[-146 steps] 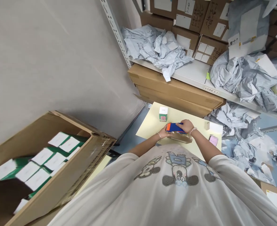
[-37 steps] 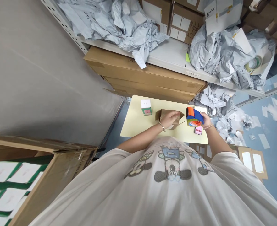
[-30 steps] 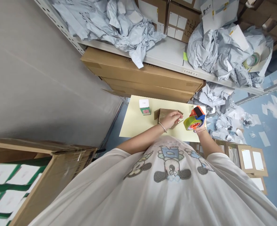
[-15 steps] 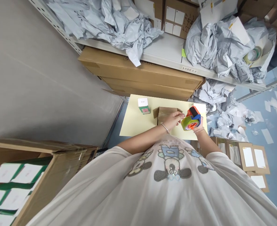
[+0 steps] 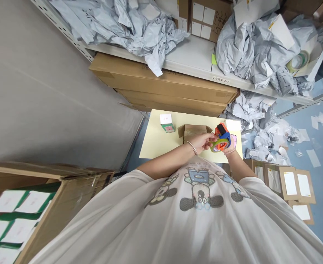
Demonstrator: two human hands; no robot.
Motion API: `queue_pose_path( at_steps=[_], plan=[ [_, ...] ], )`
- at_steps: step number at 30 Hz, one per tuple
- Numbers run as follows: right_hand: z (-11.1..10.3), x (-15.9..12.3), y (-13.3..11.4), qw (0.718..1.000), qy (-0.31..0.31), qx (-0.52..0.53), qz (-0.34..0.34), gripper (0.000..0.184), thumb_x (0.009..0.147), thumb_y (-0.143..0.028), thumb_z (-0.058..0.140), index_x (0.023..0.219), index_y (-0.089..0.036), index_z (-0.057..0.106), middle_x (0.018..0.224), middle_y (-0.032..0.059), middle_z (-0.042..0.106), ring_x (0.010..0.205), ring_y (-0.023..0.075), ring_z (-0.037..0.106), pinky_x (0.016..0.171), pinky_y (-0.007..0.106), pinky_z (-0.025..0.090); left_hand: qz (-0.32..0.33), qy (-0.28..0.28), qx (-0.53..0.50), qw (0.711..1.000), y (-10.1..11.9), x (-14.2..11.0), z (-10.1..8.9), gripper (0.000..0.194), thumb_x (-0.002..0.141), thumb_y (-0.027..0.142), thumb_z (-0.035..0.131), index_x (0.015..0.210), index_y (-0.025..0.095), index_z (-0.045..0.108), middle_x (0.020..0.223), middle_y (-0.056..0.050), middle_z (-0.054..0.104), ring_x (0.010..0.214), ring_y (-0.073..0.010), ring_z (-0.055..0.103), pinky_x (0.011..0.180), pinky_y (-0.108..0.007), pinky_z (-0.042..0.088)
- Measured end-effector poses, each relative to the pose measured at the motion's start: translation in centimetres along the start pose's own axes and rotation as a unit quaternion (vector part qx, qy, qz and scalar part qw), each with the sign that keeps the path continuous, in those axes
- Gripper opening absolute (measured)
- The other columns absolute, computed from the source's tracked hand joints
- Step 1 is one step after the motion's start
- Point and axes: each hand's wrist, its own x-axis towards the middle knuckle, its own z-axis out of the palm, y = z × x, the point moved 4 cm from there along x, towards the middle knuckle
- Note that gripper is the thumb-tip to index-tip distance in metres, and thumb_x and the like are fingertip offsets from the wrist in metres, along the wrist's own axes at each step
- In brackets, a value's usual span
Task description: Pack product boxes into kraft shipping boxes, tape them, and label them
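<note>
My right hand (image 5: 229, 147) is closed on a tape dispenser (image 5: 221, 138), orange and blue with a yellow-green roll of tape. With bent fingers, my left hand (image 5: 204, 142) pinches at the left side of the roll; whether it has the tape's end or the roll's edge is too small to tell. Just behind my left hand stands a small brown cardboard box (image 5: 195, 130) with side flaps spread out. A small white and green box (image 5: 167, 123) stands to its left. Everything rests on a pale yellow table (image 5: 153, 143).
A white sheet (image 5: 233, 125) and a pink-screened phone-like thing (image 5: 234, 140) lie at the table's right. Shelving with crumpled grey mailer bags (image 5: 249, 51) rises behind, above long brown cartons (image 5: 161, 80). An open carton (image 5: 76, 205) of white-green boxes stands at left; paper scraps litter the floor.
My right hand has brought the tape dispenser slightly left, closer to my left hand. My left fingers now overlap the roll's edge. The pink-screened thing shows more beside my right hand.
</note>
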Motion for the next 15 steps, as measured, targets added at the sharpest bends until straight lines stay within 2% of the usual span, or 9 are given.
queue_pose_path(
  at_steps=[4,6,8,12,15],
  plan=[
    [-1.2,0.1,-0.3,0.998,0.041,0.046,0.020,0.045,0.063,-0.068,0.069,0.080,-0.027,0.068,0.079,0.0042,0.075,0.093,0.0316,0.074,0.090,0.048,0.059,0.048,0.050,0.069,0.995,0.2,0.7,-1.1,0.026,0.090,0.038,0.071,0.080,0.014,0.070,0.076,-0.005,0.071,0.047,-0.0055,0.053,0.041,-0.017,0.028],
    [-2.0,0.3,-0.7,0.997,0.066,0.048,0.010,0.042,0.060,-0.065,0.073,0.077,-0.027,0.067,0.076,0.0028,0.075,0.090,0.0309,0.074,0.089,0.047,0.059,0.091,0.094,0.099,0.987,0.5,1.1,-1.9,0.030,0.088,0.040,0.074,0.074,0.015,0.065,0.071,-0.003,0.067,0.044,-0.0052,0.051,0.040,-0.017,0.026],
    [-2.7,0.4,-1.2,0.996,0.076,0.042,-0.001,0.041,0.060,-0.063,0.075,0.077,-0.027,0.068,0.076,0.0027,0.075,0.088,0.0307,0.075,0.087,0.046,0.060,0.109,0.114,0.106,0.982,0.6,1.4,-2.4,0.034,0.087,0.041,0.075,0.069,0.016,0.059,0.067,0.000,0.062,0.042,-0.0047,0.048,0.039,-0.018,0.026],
    [-3.3,0.8,-1.8,0.998,0.057,-0.007,-0.011,0.041,0.063,-0.064,0.074,0.076,-0.027,0.066,0.076,0.0018,0.074,0.086,0.0296,0.074,0.085,0.046,0.059,0.087,0.059,0.114,0.988,0.2,1.8,-2.1,0.031,0.089,0.043,0.071,0.075,0.016,0.064,0.071,-0.002,0.064,0.042,-0.0053,0.049,0.040,-0.019,0.027],
    [-3.6,0.9,-2.1,0.997,0.052,-0.060,-0.019,0.042,0.065,-0.066,0.074,0.076,-0.027,0.064,0.076,0.0012,0.072,0.085,0.0274,0.072,0.084,0.043,0.058,0.085,0.058,0.118,0.988,0.1,1.8,-1.8,0.027,0.092,0.040,0.065,0.079,0.017,0.066,0.076,-0.003,0.067,0.044,-0.0058,0.051,0.042,-0.019,0.029]
  ],
)
